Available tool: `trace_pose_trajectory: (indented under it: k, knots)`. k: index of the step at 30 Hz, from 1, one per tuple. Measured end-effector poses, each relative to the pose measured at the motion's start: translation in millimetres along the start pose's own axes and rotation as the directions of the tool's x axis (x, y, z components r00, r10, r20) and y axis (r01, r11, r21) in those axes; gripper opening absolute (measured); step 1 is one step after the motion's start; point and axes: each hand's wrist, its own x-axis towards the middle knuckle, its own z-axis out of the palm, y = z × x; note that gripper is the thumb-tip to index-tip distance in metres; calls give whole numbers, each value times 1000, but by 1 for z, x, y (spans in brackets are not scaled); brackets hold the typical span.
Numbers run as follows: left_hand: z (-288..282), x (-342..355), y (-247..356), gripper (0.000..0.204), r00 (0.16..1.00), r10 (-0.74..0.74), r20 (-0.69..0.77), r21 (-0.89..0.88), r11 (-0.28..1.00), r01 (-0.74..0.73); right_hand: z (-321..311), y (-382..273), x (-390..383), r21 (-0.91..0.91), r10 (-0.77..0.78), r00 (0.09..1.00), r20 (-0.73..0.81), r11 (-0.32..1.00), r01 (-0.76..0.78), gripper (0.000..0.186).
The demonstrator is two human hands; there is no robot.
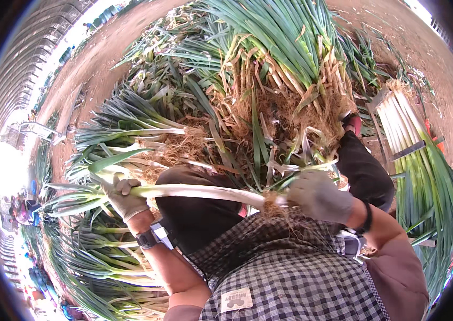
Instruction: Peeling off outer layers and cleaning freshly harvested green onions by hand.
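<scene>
**Green onion stretched crosswise before you, roots to the right!**

And here it is, leafy end out to your left, just above the checked apron. Holding it sideways like that probably steadies the stalk and presents its shaggy root tuft to the other side. Your gloved left hand has the stalk, fingers curled fully round it where white turns to green, no gap showing. Over to your gloved right hand: it's right beside the roots, fingers bent inward, slightly blurred. Whether they pinch the roots or grip something hidden, this view doesn't settle.

Around you, loose onions lie on the left with roots facing inward, perhaps for an easy pick-up. Ahead sits a big rooty bunch; on the right, a bundle lies with its white ends together, a dark strap across it, presumably keeping the stalks lined up.
</scene>
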Motion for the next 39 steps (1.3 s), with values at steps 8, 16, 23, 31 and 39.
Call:
trace_pose_trajectory:
  k: [8, 16, 23, 31, 39]
  knots:
    - [-13, -1, -9, 39, 999, 32, -12, -86, 996, -33, -25, -23, 7, -259, 249, 957, -149, 924, -281, 29]
    - [50, -47, -37, 44, 988, 61, -143, -38, 997, -67, 90, 14, 110, 242, 663, 744, -84, 738, -630, 31]
    - [35, -26, -38, 49, 757, 88, 647, -272, 954, 122, 185, 99, 43, 157, 635, 764, 119, 747, -646, 41]
    - [36, 146, -9, 38, 713, -36, 700, -86, 987, 135, 172, 174, -26, 142, 695, 712, 96, 699, -701, 48]
    - [-44, 349, 10, 59, 933, -40, -357, 180, 978, 110, 46, 238, 24, 112, 830, 522, -198, 548, -829, 38]
